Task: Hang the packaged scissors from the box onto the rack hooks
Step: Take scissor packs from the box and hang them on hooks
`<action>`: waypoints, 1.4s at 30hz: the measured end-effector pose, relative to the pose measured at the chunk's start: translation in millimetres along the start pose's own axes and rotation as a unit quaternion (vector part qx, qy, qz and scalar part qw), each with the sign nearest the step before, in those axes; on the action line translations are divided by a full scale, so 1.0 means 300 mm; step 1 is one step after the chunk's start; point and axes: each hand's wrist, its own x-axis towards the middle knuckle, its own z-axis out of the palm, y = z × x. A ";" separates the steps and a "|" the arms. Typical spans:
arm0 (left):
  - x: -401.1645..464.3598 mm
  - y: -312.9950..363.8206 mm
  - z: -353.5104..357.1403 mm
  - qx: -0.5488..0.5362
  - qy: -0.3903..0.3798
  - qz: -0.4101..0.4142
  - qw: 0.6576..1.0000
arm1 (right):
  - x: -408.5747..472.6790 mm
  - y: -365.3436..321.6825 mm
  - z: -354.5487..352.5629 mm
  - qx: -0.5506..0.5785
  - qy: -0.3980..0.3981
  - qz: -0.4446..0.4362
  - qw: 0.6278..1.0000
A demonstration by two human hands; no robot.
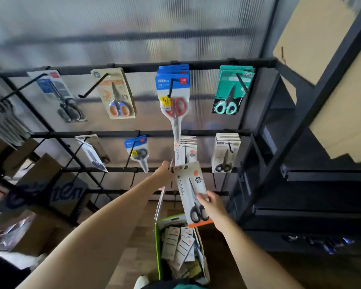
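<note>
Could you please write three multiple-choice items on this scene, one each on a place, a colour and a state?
1. Where is the box?
A. On the floor below the hands
B. On the top rail
C. On the right-hand shelves

2. What colour are the handles of the scissors on the top rail's rightmost hook?
A. Red
B. Mint green
C. Yellow

3. What is the right hand doing?
A. Hanging idle
B. Pressing the wall
C. Gripping a pack

Answers: 1 A, the box sits low between the forearms; 2 B, mint loops show against the dark card; 3 C, its fingers curl round the pack's lower part.
</note>
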 end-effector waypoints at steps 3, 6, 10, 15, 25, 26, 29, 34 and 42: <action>0.019 0.006 -0.021 0.044 0.032 0.030 0.998 | 0.037 -0.015 0.022 -0.055 0.019 -0.012 0.998; 0.027 0.025 -0.035 0.070 0.000 0.005 0.998 | 0.062 -0.038 0.048 -0.059 0.049 0.006 0.997; 0.032 0.044 -0.057 0.057 0.012 0.008 0.998 | 0.115 -0.081 0.076 -0.087 0.079 0.011 0.993; 0.056 0.057 -0.063 0.050 0.008 0.022 0.998 | 0.211 -0.166 0.096 -0.107 0.106 0.036 0.988; 0.092 0.033 -0.104 0.058 -0.030 0.020 0.998 | 0.308 -0.254 0.107 -0.173 0.091 0.092 0.976; 0.089 0.033 -0.109 0.058 -0.034 0.017 0.998 | 0.309 -0.248 0.110 -0.176 0.089 0.091 0.976; 0.071 0.032 -0.115 0.064 -0.043 0.003 0.997 | 0.294 -0.230 0.124 -0.139 0.101 0.082 0.982; 0.044 0.020 -0.103 0.055 -0.034 -0.006 0.998 | 0.250 -0.199 0.137 -0.139 0.156 0.043 0.977; -0.004 0.013 -0.077 0.010 0.007 0.001 1.000 | 0.119 -0.204 0.136 -0.109 0.046 0.006 0.993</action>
